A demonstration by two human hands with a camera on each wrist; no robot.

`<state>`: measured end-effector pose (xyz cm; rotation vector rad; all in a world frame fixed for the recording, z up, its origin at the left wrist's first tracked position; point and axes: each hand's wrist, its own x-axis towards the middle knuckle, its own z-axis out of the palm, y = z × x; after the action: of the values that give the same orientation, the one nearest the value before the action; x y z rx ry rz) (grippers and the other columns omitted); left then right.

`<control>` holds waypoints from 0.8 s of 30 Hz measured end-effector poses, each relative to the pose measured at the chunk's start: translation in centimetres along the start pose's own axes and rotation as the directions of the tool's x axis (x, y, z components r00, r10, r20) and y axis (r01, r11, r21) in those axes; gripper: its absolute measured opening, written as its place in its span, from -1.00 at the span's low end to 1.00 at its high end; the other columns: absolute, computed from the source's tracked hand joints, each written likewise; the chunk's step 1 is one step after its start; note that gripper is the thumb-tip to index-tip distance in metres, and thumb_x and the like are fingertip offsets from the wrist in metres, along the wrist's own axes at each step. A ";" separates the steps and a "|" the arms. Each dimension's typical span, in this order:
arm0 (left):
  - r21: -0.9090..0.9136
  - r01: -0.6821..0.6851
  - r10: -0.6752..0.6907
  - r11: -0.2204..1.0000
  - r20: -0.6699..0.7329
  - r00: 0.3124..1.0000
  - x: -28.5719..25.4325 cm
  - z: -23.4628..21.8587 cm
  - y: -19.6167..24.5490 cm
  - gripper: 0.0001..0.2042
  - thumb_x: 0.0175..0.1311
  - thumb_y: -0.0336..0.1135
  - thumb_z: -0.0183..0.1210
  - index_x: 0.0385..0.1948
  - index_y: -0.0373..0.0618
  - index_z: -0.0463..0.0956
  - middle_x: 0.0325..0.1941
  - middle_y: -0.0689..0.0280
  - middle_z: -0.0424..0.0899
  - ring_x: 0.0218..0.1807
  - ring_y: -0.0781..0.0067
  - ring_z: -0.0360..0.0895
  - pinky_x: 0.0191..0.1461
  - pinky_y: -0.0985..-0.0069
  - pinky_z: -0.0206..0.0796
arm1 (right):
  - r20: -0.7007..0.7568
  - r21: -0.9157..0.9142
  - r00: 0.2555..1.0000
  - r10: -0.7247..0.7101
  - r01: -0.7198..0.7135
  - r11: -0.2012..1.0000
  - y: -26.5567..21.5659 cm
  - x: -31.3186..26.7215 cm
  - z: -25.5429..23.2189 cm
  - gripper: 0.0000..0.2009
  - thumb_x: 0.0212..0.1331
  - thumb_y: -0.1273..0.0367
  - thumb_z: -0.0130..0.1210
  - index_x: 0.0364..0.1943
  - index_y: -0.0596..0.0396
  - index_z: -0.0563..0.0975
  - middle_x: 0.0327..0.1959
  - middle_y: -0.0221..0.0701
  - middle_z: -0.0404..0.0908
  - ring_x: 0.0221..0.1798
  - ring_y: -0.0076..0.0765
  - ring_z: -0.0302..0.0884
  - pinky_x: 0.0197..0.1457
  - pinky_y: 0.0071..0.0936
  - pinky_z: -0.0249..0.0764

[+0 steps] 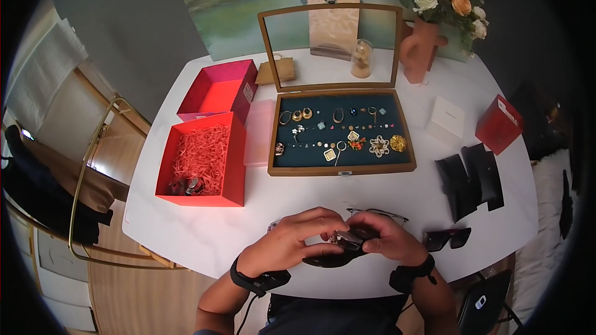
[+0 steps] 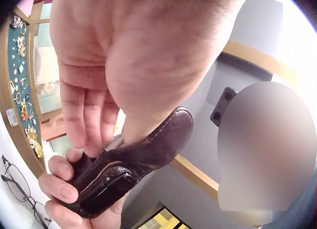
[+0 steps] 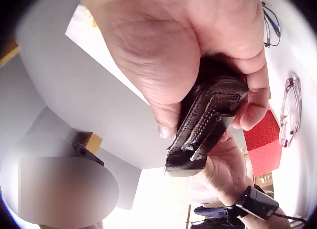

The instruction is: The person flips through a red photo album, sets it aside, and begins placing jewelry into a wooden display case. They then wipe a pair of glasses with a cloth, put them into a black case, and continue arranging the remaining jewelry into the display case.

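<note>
The dark case (image 1: pixel 328 260) lies between your two hands, held above the table (image 1: pixel 198 236). Your right hand (image 1: pixel 388 236) is curled round one end, thumb on one side and fingers on the other; your left hand (image 1: pixel 295 236) is partly closed, thumb and fingertips pinching the case at its opening. Whether they also hold something inside, you cannot tell here. The case looks like glossy, creased leather, long and rounded, with pale stitching.
</note>
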<state>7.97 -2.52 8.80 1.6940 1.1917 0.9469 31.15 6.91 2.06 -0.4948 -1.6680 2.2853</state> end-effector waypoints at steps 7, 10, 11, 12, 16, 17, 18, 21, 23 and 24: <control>0.092 -0.211 0.212 0.973 0.001 0.977 0.2 0.0 -1.7 -0.73 0.22 -0.45 0.31 -0.02 -0.13 0.61 0.01 0.24 0.62 -0.04 0.22 0.62 0.00 0.38 0.49 | 0.028 0.024 1.000 0.010 -0.011 1.000 -0.1 0.1 0.0 -0.17 0.10 -0.17 0.30 0.22 0.23 0.37 0.05 -0.40 0.50 0.13 -0.50 0.44 0.21 -0.50 0.38; 0.092 -0.155 0.155 0.984 0.008 0.988 0.2 0.0 -2.1 -0.73 0.20 -0.44 0.33 -0.05 -0.12 0.63 0.01 0.24 0.61 -0.01 0.24 0.62 0.02 0.38 0.47 | 0.053 0.063 0.999 -0.008 0.004 0.998 0.1 0.0 0.1 -0.35 0.24 0.02 0.28 0.24 0.19 0.37 -0.04 -0.47 0.51 0.00 -0.58 0.45 0.12 -0.55 0.43; 0.092 -0.155 0.154 0.984 0.009 0.988 0.2 0.0 -2.0 -0.73 0.20 -0.44 0.33 -0.05 -0.12 0.63 0.01 0.24 0.61 -0.01 0.24 0.62 0.02 0.38 0.47 | 0.052 0.064 0.999 -0.008 0.004 0.998 0.1 0.1 0.1 -0.35 0.24 0.02 0.28 0.24 0.19 0.37 -0.04 -0.47 0.51 0.00 -0.58 0.45 0.12 -0.55 0.43; 0.027 -0.153 0.153 0.988 0.014 0.988 0.2 0.0 -1.7 -0.73 0.18 -0.44 0.34 -0.07 -0.12 0.64 0.02 0.25 0.59 -0.01 0.25 0.61 0.03 0.39 0.47 | 0.048 0.073 0.999 -0.015 0.012 0.997 0.2 0.0 0.1 -0.36 0.24 0.04 0.28 0.24 0.18 0.38 -0.04 -0.47 0.52 0.01 -0.59 0.45 0.12 -0.55 0.43; -0.077 -0.099 0.102 0.992 0.042 0.994 0.3 0.1 -1.0 -0.77 0.15 -0.43 0.36 -0.15 -0.22 0.70 -0.01 0.16 0.62 0.02 0.27 0.60 0.10 0.39 0.44 | 0.031 0.057 0.997 0.068 -0.070 0.996 -0.8 -0.2 0.3 -0.32 0.14 0.01 0.31 0.20 0.22 0.41 0.03 -0.39 0.50 0.11 -0.49 0.45 0.20 -0.50 0.38; -0.078 -0.099 0.103 0.992 0.045 0.994 0.4 0.1 -1.1 -0.77 0.15 -0.43 0.36 -0.15 -0.22 0.70 -0.01 0.16 0.62 0.02 0.27 0.60 0.10 0.39 0.44 | 0.029 0.058 0.997 0.067 -0.069 0.996 -0.9 -0.2 0.4 -0.32 0.14 0.01 0.31 0.20 0.22 0.41 0.03 -0.39 0.50 0.11 -0.49 0.45 0.20 -0.50 0.38; -0.088 -0.104 0.108 0.991 0.044 0.993 0.5 0.2 -1.1 -0.79 0.15 -0.43 0.36 -0.17 -0.22 0.70 -0.03 0.17 0.62 0.00 0.29 0.60 0.09 0.40 0.44 | 0.022 0.061 0.997 0.071 -0.073 0.995 -1.0 -0.2 0.4 -0.33 0.13 0.03 0.32 0.19 0.22 0.41 0.03 -0.39 0.51 0.11 -0.49 0.45 0.20 -0.50 0.38; -0.126 -0.110 0.117 0.986 0.042 0.992 0.7 0.4 -1.7 -0.82 0.14 -0.43 0.37 -0.23 -0.22 0.70 -0.05 0.18 0.61 -0.02 0.31 0.60 0.07 0.41 0.43 | 0.023 0.073 0.997 0.075 -0.076 0.994 -0.8 -0.3 0.5 -0.33 0.10 0.06 0.34 0.19 0.22 0.41 0.03 -0.39 0.51 0.11 -0.49 0.46 0.20 -0.49 0.38; -0.152 -0.113 0.121 0.982 0.040 0.992 0.8 0.6 -2.0 -0.84 0.13 -0.43 0.37 -0.26 -0.22 0.70 -0.06 0.18 0.61 -0.02 0.31 0.59 0.06 0.42 0.43 | 0.032 0.080 0.997 0.073 -0.075 0.994 -0.7 -0.2 0.5 -0.32 0.09 0.06 0.35 0.20 0.21 0.41 0.03 -0.39 0.51 0.11 -0.48 0.46 0.20 -0.49 0.38; -0.154 -0.094 0.100 0.984 0.030 0.995 0.9 0.6 -2.1 -0.86 0.15 -0.42 0.37 -0.28 -0.23 0.69 -0.06 0.18 0.61 -0.02 0.31 0.59 0.06 0.41 0.43 | 0.034 0.096 0.998 0.062 -0.065 0.993 -0.5 -0.2 0.5 -0.30 0.07 0.07 0.36 0.21 0.21 0.40 0.04 -0.39 0.51 0.11 -0.48 0.46 0.21 -0.48 0.37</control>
<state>8.08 -1.41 6.74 1.6516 0.9938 1.0339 31.12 6.60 2.71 -0.4999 -1.5666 2.4178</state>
